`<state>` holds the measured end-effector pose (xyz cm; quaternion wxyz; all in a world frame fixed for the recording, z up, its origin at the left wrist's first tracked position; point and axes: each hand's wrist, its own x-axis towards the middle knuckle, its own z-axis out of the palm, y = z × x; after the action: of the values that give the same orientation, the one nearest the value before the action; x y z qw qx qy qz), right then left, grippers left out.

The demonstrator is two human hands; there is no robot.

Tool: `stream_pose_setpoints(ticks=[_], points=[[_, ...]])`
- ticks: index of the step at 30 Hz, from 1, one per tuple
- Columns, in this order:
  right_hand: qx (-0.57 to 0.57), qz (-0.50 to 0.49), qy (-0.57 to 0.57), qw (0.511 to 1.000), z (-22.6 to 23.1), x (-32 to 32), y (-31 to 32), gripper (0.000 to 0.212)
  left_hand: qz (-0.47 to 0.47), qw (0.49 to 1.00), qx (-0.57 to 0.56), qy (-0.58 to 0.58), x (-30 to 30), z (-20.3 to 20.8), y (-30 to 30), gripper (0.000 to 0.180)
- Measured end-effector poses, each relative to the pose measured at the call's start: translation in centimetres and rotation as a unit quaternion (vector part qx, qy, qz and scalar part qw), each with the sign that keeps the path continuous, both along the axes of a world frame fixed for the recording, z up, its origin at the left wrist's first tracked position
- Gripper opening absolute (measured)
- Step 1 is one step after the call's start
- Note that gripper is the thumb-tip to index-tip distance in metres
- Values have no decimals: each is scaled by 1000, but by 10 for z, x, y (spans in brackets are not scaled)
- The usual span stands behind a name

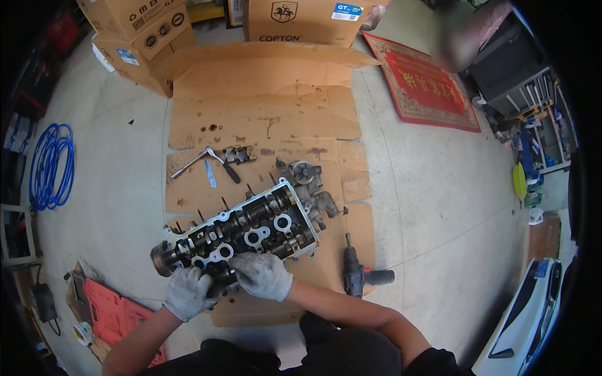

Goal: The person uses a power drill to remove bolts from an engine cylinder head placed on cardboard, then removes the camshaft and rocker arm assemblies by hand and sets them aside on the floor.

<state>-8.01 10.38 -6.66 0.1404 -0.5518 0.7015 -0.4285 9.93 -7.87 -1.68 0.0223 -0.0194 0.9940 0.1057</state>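
Your left hand, in a grey-white knit work glove (190, 292), is curled at the near edge of the engine head, lower centre of the frame. Your right hand, in a matching grey-white glove (263, 276), is bent inward just beside it. Both sets of fingers meet around a dark, oily metal part (221, 274); the fingertips are hidden, so you cannot tell whether either hand is clamped on it or only touching.

Your work lies on a flattened brown cardboard sheet (263, 119), which stretches well up the frame beyond the head. Pale concrete floor (433, 188) runs along its left and right sides. Near the sheet's right edge you have a dark cordless drill (353, 272), its bit toward the top of the frame. Above the head lies a silver ratchet-type tool with a black handle (232, 172), near a narrow blue strip (210, 173).

The long metal engine head with a silver rim and dark, exposed shafts (248, 219) sits at the centre, its long axis slanting from lower left to upper right. Its round brown end wheel (163, 260) is at the lower-left end; a grey cast-metal assembly (304, 172) adjoins the upper-right end. Thin studs stand along its upper-left edge.
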Motion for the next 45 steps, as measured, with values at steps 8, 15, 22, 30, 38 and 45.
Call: stream_pose_setpoints(ticks=[8,15,22,30,38,45], points=[[-48,-14,6,999,-3,-2,3,36,52,992,109,22,-12,3,-21,30],[-58,7,15,998,3,-3,2,37,336,898,282,34,-74,60,-39,32],[-83,6,6,997,-2,-3,1,40,185,978,83,-40,-292,33,-102,57],[-25,88,-67,994,-12,-6,12,42,140,979,-50,-136,-361,-67,-67,73],[-68,41,-27,996,-21,1,9,44,165,980,92,-67,-266,-26,-101,56],[-34,46,-30,998,9,-9,11,38,134,984,112,-43,-75,38,-83,40]])
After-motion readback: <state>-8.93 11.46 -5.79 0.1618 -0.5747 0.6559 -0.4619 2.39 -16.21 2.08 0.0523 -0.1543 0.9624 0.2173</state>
